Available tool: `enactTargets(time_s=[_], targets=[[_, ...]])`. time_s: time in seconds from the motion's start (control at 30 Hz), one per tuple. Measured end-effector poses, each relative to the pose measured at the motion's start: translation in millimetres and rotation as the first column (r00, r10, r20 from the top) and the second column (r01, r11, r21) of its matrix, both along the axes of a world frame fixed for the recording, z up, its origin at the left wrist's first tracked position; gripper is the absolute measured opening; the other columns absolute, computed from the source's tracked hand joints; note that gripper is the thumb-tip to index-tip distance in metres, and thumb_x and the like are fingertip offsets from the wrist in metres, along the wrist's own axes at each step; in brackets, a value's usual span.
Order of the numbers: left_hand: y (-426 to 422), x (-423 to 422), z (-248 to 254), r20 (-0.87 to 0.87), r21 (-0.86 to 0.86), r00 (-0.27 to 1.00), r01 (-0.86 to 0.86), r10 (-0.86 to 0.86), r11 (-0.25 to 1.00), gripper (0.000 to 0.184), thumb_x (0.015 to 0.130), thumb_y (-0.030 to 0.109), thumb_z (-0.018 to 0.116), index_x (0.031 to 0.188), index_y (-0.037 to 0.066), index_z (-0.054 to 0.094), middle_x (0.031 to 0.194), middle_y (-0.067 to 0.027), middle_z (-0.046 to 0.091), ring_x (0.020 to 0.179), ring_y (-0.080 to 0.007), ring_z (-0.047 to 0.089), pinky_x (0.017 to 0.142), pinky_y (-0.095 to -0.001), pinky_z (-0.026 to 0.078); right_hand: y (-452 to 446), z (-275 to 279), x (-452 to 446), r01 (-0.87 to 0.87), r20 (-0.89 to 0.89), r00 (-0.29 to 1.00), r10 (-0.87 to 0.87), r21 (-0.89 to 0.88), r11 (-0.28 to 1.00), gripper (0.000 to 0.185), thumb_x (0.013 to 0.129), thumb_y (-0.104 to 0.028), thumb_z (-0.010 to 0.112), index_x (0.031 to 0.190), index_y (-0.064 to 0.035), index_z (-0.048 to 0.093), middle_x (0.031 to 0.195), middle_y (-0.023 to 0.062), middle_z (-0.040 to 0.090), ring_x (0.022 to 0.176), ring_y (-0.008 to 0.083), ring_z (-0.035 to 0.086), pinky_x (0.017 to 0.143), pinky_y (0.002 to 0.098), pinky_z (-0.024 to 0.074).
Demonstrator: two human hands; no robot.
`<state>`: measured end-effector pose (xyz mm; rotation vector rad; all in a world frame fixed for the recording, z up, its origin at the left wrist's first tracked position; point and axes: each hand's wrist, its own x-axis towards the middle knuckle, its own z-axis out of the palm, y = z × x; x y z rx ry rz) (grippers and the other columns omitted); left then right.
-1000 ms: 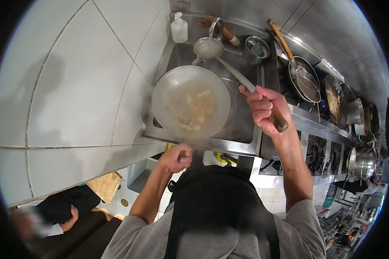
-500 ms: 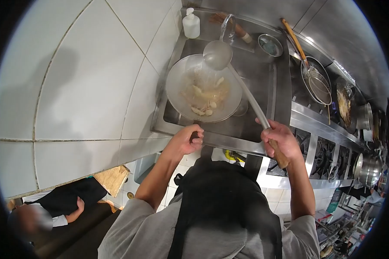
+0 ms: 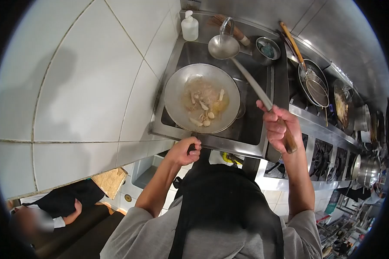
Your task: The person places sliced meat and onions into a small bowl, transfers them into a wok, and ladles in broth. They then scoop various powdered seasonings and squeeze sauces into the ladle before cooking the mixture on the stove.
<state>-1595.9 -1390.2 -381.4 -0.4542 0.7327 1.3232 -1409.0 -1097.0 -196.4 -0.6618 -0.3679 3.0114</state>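
The left hand (image 3: pixel 185 151) has its grip closed round the dark handle at the near side of the pan (image 3: pixel 177 95), which is over the sink (image 3: pixel 253 125). Pale pieces of food (image 3: pixel 203 116) lie in cloudy liquid in the pan. The right hand (image 3: pixel 283 129) has its grip clamped on the wooden end of the ladle (image 3: pixel 224 46); the ladle's bowl is under the tap (image 3: pixel 225 25), beyond the pan and apart from the food. Behind the sink are a white pump bottle (image 3: pixel 189 27), a bundled brush (image 3: pixel 235 31) and a metal pot (image 3: pixel 259 55) with a greenish pad (image 3: pixel 267 50) inside. To the right, a strainer (image 3: pixel 317 91) rests over another pan (image 3: pixel 304 88) on the stove (image 3: pixel 311 114). A person (image 3: pixel 73 198) is at lower left.
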Motion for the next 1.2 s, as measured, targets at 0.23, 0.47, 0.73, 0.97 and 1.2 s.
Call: enactTargets(time_s=[0.23,0.47,0.73,0.97,1.2], targets=[[-23,14,8,-0.023,0.038,0.999,0.047,-0.046,0.998,0.011,0.090,0.014,0.062,0.088,0.010,0.053,0.068,0.0017,0.052,0.048,-0.0085,0.040,0.045,-0.0257,0.030,24,25,-19,0.049,-0.086,0.994,-0.063,-0.164,0.985,0.043,0.109,-0.020,0.045,0.141,0.0079,0.043,0.084,0.0030,0.056,0.054,0.0082,0.050,0.045,0.0247,0.0432],[-41,23,15,-0.001,0.021,1.000,0.025,-0.025,0.999,0.010,0.089,0.013,0.063,0.086,0.010,0.053,0.069,0.0010,0.054,0.048,-0.0090,0.042,0.046,-0.0254,0.031,28,29,-29,0.027,-0.037,0.999,-0.034,-0.191,0.981,0.040,0.108,-0.018,0.048,0.138,0.0088,0.046,0.083,0.0027,0.056,0.055,0.0089,0.052,0.047,0.0259,0.0445],[-45,26,24,0.017,-0.027,1.000,-0.001,0.001,1.000,0.012,0.089,0.009,0.060,0.096,0.009,0.051,0.069,0.0014,0.054,0.047,-0.0087,0.043,0.045,-0.0241,0.033,22,17,-33,0.013,-0.007,1.000,-0.015,-0.188,0.982,0.036,0.107,-0.017,0.051,0.133,0.0074,0.048,0.082,0.0013,0.058,0.055,0.0087,0.055,0.047,0.0253,0.0460],[-48,26,18,-0.005,-0.010,1.000,0.007,-0.007,1.000,0.009,0.090,0.012,0.061,0.093,0.009,0.052,0.069,0.0019,0.054,0.048,-0.0084,0.043,0.045,-0.0239,0.034,20,6,-37,0.023,0.016,1.000,-0.020,-0.229,0.973,0.034,0.105,-0.016,0.053,0.131,0.0065,0.048,0.081,0.0013,0.058,0.055,0.0081,0.056,0.047,0.0240,0.0480],[-47,21,7,0.008,-0.031,1.000,0.009,-0.009,0.999,0.010,0.089,0.013,0.063,0.086,0.010,0.054,0.068,0.0009,0.053,0.048,-0.0100,0.043,0.044,-0.0253,0.033,17,-5,-39,0.039,0.042,0.999,-0.030,-0.237,0.971,0.034,0.105,-0.015,0.053,0.131,0.0063,0.047,0.081,0.0012,0.059,0.055,0.0071,0.056,0.046,0.0226,0.0474]])
